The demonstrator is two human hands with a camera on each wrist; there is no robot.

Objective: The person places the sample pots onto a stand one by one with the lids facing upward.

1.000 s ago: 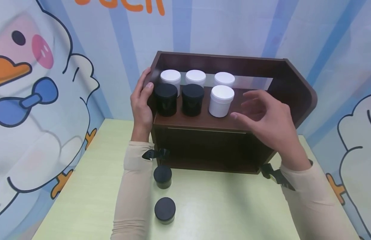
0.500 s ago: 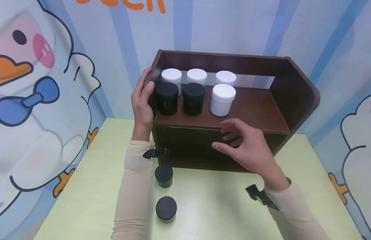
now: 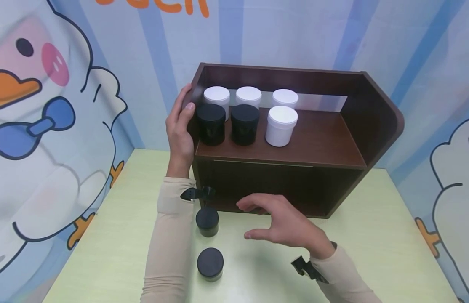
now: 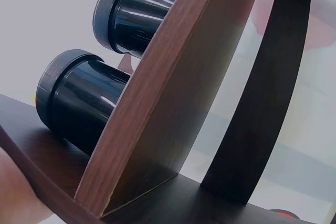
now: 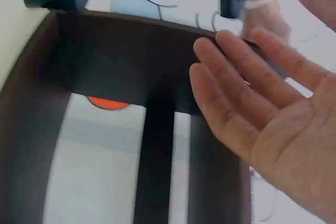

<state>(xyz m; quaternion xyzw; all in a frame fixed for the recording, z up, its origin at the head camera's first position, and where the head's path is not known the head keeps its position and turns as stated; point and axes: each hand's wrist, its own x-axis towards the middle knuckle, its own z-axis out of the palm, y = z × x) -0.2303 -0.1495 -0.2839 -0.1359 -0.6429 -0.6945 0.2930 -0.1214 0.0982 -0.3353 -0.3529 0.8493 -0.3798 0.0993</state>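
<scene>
My left hand [image 3: 180,130] grips the left side panel of a dark brown two-tier shelf [image 3: 318,147], its thumb on the near side of the panel. My right hand [image 3: 283,223] holds nothing; thumb and fingers are spread apart over the table in front of the shelf's lower tier. To its left, two dark-lidded jars stand on the table, a farther jar [image 3: 207,221] and a nearer jar [image 3: 210,264]. On the upper tier, a black jar [image 3: 211,125], a second black jar [image 3: 244,125] and a white jar [image 3: 281,126] form the front row.
Behind them on the upper tier stand three more white jars, one white jar [image 3: 285,98] rightmost. The lower tier [image 3: 257,185] lies in shadow. A pale yellow table [image 3: 117,219] carries everything. A cartoon-printed curtain [image 3: 287,33] surrounds the back and sides.
My right hand has moved down and left, from beside the front white jar on the upper tier to over the table near the two jars. The left hand keeps its grip.
</scene>
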